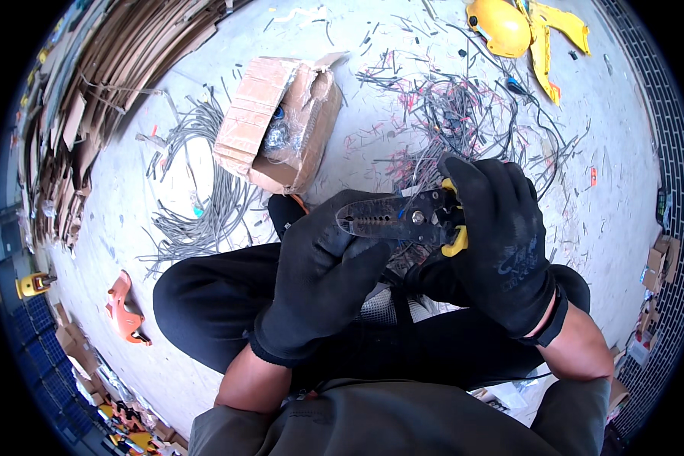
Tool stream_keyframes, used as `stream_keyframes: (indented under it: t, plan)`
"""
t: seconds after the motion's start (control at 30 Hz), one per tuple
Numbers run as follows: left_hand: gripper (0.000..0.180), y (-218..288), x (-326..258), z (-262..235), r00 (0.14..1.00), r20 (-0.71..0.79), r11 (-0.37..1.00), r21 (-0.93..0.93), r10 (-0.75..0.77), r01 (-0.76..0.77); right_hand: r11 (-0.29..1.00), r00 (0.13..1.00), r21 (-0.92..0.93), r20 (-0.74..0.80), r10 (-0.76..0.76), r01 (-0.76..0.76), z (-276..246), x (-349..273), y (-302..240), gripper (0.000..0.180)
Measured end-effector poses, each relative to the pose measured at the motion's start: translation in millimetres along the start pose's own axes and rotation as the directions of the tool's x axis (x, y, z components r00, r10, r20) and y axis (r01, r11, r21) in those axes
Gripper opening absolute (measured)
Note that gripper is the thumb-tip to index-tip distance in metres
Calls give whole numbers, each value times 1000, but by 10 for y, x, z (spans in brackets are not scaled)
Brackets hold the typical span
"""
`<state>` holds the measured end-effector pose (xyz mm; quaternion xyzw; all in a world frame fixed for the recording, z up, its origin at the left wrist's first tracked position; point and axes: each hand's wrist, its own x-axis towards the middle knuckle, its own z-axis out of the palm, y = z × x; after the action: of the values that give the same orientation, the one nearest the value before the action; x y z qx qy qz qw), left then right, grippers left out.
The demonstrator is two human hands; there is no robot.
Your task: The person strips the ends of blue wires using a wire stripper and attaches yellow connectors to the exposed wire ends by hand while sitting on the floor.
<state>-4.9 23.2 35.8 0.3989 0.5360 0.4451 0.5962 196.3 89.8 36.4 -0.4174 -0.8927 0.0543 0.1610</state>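
A wire stripper [391, 218] with dark flat jaws and yellow handles lies level in front of me. My right hand [501, 228], in a black work glove, is wrapped round its handles. My left hand [319, 273], gloved the same way, is closed beside the tip of the jaws, which overlap its fingers. Whatever its fingers may hold is hidden. A small blue bit shows at the jaws near the pivot. Beyond the tool, a loose heap of grey and red wire scraps [448, 114] covers the floor.
A torn cardboard box [254, 114] holding clear plastic stands ahead. Left of it lies a bundle of grey cables [213, 205]. Flattened cardboard [99, 91] is stacked far left. An orange plastic part [121, 308] lies left; a yellow shell [501, 29] sits far right.
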Motion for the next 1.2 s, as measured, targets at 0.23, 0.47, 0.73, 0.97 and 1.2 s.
stream_keyframes:
  t: [0.23, 0.47, 0.73, 0.97, 1.2]
  plan:
    - [33, 13, 6, 8, 999, 20, 999, -32, 43, -42, 995, 998, 92, 53, 41, -46, -75, 7, 9, 66]
    - [30, 21, -15, -13, 997, 14, 997, -10, 71, -71, 988, 998, 155, 61, 16, -25, -97, 18, 9, 74]
    - [31, 42, 18, 56, 995, -61, 996, -33, 84, -86, 975, 995, 218, 97, 14, -35, -96, 20, -7, 73]
    - [30, 37, 20, 22, 992, -19, 993, 7, 122, -121, 965, 996, 259, 57, -65, 48, -94, 30, -14, 65]
    - [32, -30, 54, -2, 948, 60, 941, 113, 314, -319, 964, 990, 252, 86, -113, 88, -116, 41, 43, 65]
